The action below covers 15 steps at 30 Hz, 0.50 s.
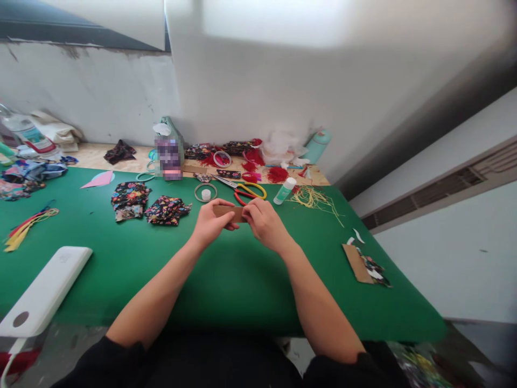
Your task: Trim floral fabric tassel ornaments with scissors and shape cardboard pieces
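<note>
Both hands meet over the middle of the green table, holding a small strip of brown cardboard [229,212] between them. My left hand [213,220] grips its left end, thumb on top and fingers behind. At the right end, my right hand [262,222] pinches the strip; its fingertips partly hide the edge. Just beyond the hands lie scissors [249,192] with red and yellow handles. A glue stick [285,191] with a white cap stands tilted to the right. Left of the scissors are a grey ring [205,186] and a small white cap [205,195].
Floral fabric pieces [167,210] lie left of the hands, near a white power bank [48,288]. Yellow strings [317,199] and a cardboard piece with scraps [358,264] are to the right. A bottle [168,151], red tassels [278,174] and a turquoise bottle [318,144] line the back.
</note>
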{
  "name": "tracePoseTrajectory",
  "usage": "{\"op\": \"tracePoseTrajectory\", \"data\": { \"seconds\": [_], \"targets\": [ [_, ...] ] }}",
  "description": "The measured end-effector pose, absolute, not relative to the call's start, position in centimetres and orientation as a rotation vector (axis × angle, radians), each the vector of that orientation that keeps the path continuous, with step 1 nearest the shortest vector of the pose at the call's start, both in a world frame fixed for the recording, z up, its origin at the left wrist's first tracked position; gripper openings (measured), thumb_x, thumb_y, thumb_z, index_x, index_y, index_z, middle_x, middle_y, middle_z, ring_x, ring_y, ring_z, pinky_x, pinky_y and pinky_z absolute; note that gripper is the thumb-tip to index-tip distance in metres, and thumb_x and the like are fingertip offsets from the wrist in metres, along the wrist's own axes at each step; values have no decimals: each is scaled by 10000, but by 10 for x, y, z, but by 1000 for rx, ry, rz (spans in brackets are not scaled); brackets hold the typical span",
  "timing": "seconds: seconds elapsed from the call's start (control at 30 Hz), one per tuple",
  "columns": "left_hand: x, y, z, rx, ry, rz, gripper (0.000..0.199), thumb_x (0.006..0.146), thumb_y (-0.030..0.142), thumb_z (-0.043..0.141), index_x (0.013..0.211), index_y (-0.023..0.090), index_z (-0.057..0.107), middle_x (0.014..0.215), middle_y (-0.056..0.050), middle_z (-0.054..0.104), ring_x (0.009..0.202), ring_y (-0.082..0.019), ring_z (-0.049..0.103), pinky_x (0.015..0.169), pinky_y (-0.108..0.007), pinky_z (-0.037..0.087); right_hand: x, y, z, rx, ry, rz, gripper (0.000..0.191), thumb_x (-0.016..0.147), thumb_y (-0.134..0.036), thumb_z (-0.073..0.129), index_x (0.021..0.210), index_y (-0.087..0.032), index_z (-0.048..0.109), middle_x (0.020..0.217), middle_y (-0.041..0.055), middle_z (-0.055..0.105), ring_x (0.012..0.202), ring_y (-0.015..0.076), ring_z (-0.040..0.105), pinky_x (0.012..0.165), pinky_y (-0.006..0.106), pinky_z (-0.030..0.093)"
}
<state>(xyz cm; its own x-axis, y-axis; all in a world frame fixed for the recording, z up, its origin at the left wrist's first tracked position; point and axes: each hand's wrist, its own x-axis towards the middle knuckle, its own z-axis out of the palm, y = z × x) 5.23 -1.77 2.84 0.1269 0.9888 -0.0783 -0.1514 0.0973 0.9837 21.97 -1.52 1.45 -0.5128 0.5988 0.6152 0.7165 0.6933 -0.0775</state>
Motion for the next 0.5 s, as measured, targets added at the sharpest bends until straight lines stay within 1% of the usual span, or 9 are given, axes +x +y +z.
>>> {"op": "tracePoseTrajectory", "data": {
  "seconds": [0.1, 0.3, 0.37, 0.43, 0.5],
  "targets": [
    [52, -17, 29, 1089, 1061, 1139, 267, 620, 184, 684, 840, 107, 555, 547, -34, 642, 447, -178, 639, 437, -229, 520, 219, -16, 14, -993, -2300, -316, 183, 925, -154, 379, 850, -142, 545, 809, 101, 560, 765, 212, 480, 689, 341, 402],
    [50, -15, 31, 1073, 1087, 1170, 266, 602, 169, 675, 831, 102, 556, 525, -29, 629, 423, -177, 627, 425, -231, 509, 218, -19, 16, -972, -2311, -261, 150, 916, -142, 378, 856, -160, 514, 827, 104, 556, 787, 219, 486, 692, 349, 397],
    [44, -9, 32, 1023, 1127, 1242, 263, 591, 150, 668, 824, 101, 556, 510, -18, 615, 417, -172, 622, 423, -223, 503, 218, -21, 18, -933, -2289, -177, 124, 910, -137, 392, 865, -167, 504, 842, 100, 551, 808, 216, 497, 705, 351, 416],
    [35, -2, 33, 897, 1157, 1351, 273, 570, 130, 668, 815, 102, 551, 543, -17, 622, 409, -154, 614, 412, -208, 489, 219, -23, 22, -897, -2224, -39, 103, 910, -139, 408, 877, -177, 497, 858, 91, 544, 830, 204, 510, 723, 344, 441],
    [25, 4, 34, 777, 1127, 1370, 281, 554, 111, 666, 810, 97, 551, 553, -25, 628, 421, -140, 613, 421, -193, 482, 220, -24, 26, -883, -2128, 88, 88, 910, -154, 434, 871, -192, 503, 859, 73, 544, 823, 185, 524, 726, 331, 461]
  ]
}}
